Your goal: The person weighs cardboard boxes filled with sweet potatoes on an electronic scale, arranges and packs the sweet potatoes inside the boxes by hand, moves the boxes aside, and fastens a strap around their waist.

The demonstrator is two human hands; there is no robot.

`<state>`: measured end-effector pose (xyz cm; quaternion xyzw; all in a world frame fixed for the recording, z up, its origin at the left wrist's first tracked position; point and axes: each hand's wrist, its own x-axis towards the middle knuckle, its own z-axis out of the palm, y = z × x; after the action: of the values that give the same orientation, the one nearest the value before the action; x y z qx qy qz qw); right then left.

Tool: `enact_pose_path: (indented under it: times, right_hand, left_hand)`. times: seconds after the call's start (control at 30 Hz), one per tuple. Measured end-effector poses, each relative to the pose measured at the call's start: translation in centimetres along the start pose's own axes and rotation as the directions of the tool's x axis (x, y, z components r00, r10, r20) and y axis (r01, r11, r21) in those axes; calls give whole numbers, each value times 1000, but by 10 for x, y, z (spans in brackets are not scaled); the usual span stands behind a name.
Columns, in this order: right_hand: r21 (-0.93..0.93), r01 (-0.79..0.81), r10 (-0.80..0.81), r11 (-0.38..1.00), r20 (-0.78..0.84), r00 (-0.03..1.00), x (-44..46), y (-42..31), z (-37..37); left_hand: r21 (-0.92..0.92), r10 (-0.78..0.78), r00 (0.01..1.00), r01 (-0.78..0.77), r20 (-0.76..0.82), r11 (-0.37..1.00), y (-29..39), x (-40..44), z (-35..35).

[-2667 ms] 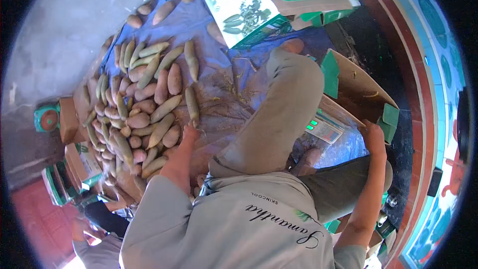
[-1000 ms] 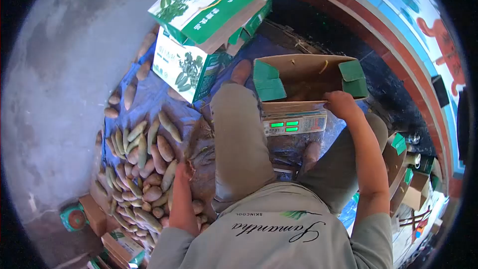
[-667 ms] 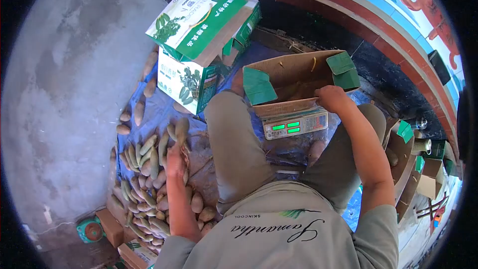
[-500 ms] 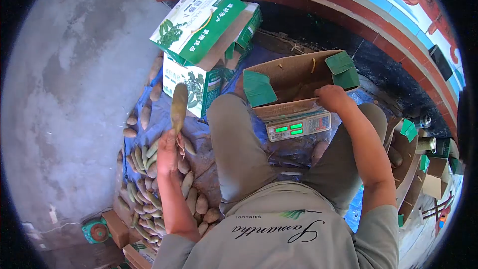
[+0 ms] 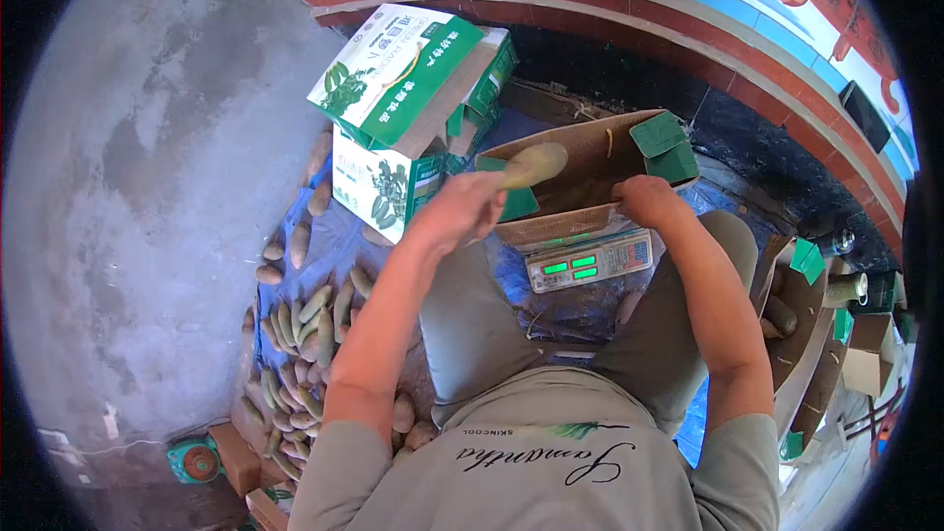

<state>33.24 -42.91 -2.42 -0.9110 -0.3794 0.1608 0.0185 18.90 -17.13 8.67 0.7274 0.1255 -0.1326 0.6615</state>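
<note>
gripping one radish (image 5: 538,165) by its end in the left hand (image 5: 457,213), above the left end of an open carton (image 5: 556,226). holding the carton's near rim with the right hand (image 5: 649,202). facing a scale (image 5: 592,261) with green-lit displays, just on the carton's near side. flanked on the left by a pile of radishes (image 5: 313,334) on a blue sheet (image 5: 339,241) and, beyond, by stacked white-and-green boxes (image 5: 393,69).

Nearer us than the left grip (image 5: 460,211), we read "Samantha" and, smaller, "SKINCOOL" on the shirt (image 5: 511,492). Up and left of that grip, the stacked carton (image 5: 408,84) bears "潍坊特产", "馈赠佳品" and "GREEN", followed by a blurred word. Below the right grip (image 5: 647,202), we cannot make out the lit green digits on the scale (image 5: 592,261).
</note>
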Motion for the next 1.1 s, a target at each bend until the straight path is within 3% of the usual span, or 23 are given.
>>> enact_pose_path:
  times: [0.13,0.23,0.33,0.43,0.57,0.67,0.73,0.87,0.93,1.0,1.07,1.1]
  right_hand:
    - [6,-16,16,1000,16,1000,2,2,1]
    - [30,-1,1,1000,0,1000,-3,-1,-7]
    - [-2,-5,5,1000,28,1000,-5,-2,-11]
    - [19,95,-92,995,-110,990,-6,5,-4]
    - [20,54,-52,998,-58,997,-7,-3,-13]
    - [25,40,-39,999,-37,999,-7,-8,-16]
    - [31,48,-48,998,-4,999,-5,-7,-15]
    - [27,5,-6,1000,58,998,-7,-15,-23]
    - [43,19,-20,999,42,999,-7,-13,-22]
    - [34,48,-49,998,20,999,-7,-9,-18]
    - [5,94,-94,996,-12,995,-6,-3,-12]
    - [29,95,-95,995,1,995,-5,-2,-11]
  left_hand:
    - [113,18,987,-37,163,993,3,28,27]
    - [152,101,987,-120,127,981,-12,44,37]
    - [358,333,939,-283,-86,890,-22,38,30]
    - [396,493,843,-387,-216,833,-27,13,9]
    - [318,474,737,-356,-483,879,-42,-33,-29]
    - [236,338,663,-242,-668,941,-85,-66,-70]
    - [341,279,627,-22,-728,940,-128,-91,-95]
    - [442,136,624,366,-769,819,-208,-150,-105]
    - [498,103,645,467,-757,731,-305,-180,-118]
    - [392,-167,587,699,-792,598,-344,-212,-100]
    - [429,-480,587,807,-652,405,-381,-243,-93]
    - [414,-496,571,819,-654,397,-404,-262,-87]
